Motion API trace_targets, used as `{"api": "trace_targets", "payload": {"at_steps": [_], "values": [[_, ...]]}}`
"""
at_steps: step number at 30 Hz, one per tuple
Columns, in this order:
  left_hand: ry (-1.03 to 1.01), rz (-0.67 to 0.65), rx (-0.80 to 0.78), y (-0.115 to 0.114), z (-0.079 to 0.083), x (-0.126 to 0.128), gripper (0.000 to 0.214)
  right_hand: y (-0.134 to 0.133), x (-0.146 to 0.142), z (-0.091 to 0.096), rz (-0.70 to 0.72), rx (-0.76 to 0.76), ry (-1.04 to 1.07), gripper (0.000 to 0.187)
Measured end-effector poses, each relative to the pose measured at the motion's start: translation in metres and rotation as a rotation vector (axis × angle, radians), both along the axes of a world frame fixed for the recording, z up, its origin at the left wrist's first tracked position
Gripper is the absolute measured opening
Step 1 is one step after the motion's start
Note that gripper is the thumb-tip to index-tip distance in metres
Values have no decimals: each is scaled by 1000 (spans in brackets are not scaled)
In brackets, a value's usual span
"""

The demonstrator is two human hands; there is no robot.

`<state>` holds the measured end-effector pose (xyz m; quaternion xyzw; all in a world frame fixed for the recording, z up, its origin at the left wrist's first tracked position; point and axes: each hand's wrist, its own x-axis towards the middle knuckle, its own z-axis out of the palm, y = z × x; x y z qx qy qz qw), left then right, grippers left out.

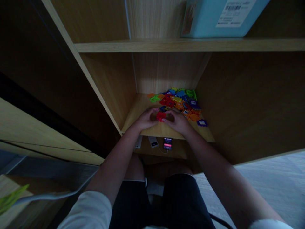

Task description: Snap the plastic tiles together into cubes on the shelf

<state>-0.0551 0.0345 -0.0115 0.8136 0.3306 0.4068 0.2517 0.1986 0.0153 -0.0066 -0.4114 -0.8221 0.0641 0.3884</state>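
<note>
My left hand point(145, 119) and my right hand point(178, 122) meet over the front of a wooden shelf point(133, 117). Both hands have their fingers closed on a small red toy piece point(161, 116) held between them. Just behind the hands lies a heap of colourful plastic interlocking pieces point(181, 101) in red, orange, green, blue and purple. A single purple piece point(202, 122) lies apart at the heap's right edge. The lighting is dim.
A light-blue box point(214, 19) with a label stands on the shelf above. Below the shelf board lie a phone with a lit screen point(167, 143) and a white device point(153, 142). Wooden side walls close in the compartment. My knees in dark shorts are below.
</note>
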Motion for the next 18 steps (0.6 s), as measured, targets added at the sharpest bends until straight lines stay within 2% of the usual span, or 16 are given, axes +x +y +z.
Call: {"api": "trace_targets", "payload": {"at_steps": [18], "values": [[3, 23, -32, -3, 3, 1, 55, -3, -2, 4, -6, -22, -3, 31]]}}
